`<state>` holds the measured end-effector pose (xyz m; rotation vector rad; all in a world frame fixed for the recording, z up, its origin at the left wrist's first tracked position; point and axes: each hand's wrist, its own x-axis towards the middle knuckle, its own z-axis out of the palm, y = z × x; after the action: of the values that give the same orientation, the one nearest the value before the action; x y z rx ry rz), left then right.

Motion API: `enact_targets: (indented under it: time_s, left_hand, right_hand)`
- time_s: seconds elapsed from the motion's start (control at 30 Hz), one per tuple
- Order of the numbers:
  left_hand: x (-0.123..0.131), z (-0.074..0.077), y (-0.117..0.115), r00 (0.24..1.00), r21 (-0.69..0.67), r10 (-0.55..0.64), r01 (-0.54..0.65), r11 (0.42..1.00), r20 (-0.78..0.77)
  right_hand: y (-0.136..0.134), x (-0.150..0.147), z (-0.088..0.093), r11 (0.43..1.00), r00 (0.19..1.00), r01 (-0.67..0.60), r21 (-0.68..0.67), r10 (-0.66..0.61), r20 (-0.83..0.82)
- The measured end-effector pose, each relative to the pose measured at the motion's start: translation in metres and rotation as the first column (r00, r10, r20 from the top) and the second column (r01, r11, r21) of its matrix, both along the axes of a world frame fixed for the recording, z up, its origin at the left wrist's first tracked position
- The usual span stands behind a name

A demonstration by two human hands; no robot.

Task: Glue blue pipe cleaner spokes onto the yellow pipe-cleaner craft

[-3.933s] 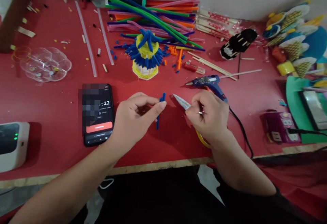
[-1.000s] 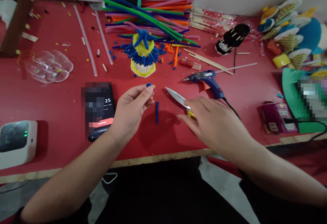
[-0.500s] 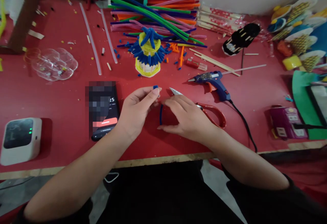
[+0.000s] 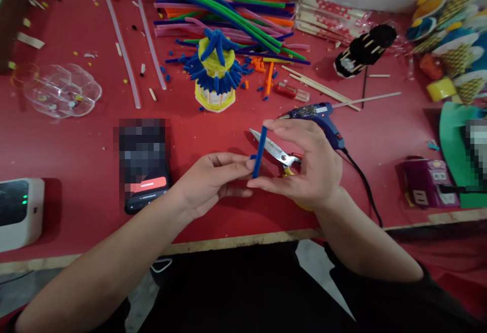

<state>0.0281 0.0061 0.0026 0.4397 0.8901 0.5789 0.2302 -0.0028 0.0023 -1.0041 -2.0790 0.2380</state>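
Observation:
My right hand (image 4: 310,160) holds a short blue pipe cleaner (image 4: 260,148) nearly upright, one end at the fingertips and the other near the thumb. The fingers of my left hand (image 4: 216,178) are pinched at its lower part, with a small blue bit (image 4: 252,157) showing at their tips. Whether that bit is a separate piece, I cannot tell. Just behind the pipe cleaner lie scissors (image 4: 272,145), their handles partly hidden by my right hand. Beyond my hands stands a small tiered tower (image 4: 216,74) of yellow, blue and white.
A blue glue gun (image 4: 315,115) lies right of centre, its cord running to the front edge. Many coloured pipe cleaners (image 4: 228,13) are piled at the back. A phone (image 4: 142,165) and a clear flower-shaped tray (image 4: 63,92) are at left; a black model (image 4: 365,51) stands at right.
My right hand has risen from the table with the blue pipe cleaner and brought it to my left fingertips. My left hand has come lower and nearer. The scissors are more exposed.

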Motion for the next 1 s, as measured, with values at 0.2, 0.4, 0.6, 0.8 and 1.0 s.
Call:
enact_targets:
  time_s: [0.2,0.4,0.6,0.8,1.0]
  left_hand:
    - [-0.001,0.001,0.0,0.999,-0.002,-0.023,0.023,1.0,0.024]
    - [-0.001,-0.001,-0.002,0.999,0.083,-0.038,0.039,0.996,-0.015]
    - [0.001,-0.003,-0.002,0.997,0.157,0.02,-0.008,0.988,-0.072]
    - [0.0,-0.007,-0.003,0.997,0.192,-0.021,0.035,0.981,-0.077]
    - [-0.001,-0.007,-0.003,0.997,0.187,-0.079,0.081,0.979,-0.019]
  right_hand:
    - [-0.002,-0.001,0.006,0.995,0.99,0.096,-0.015,-0.094,0.101]
    - [0.002,-0.001,-0.006,0.993,0.998,0.027,0.111,-0.034,0.062]
    - [0.0,0.001,-0.008,0.991,0.982,0.038,0.13,-0.061,0.176]
    - [-0.002,0.001,-0.003,0.998,0.982,0.03,0.059,-0.04,0.187]
    - [-0.003,0.0,-0.009,0.999,0.995,-0.037,0.039,0.033,0.098]
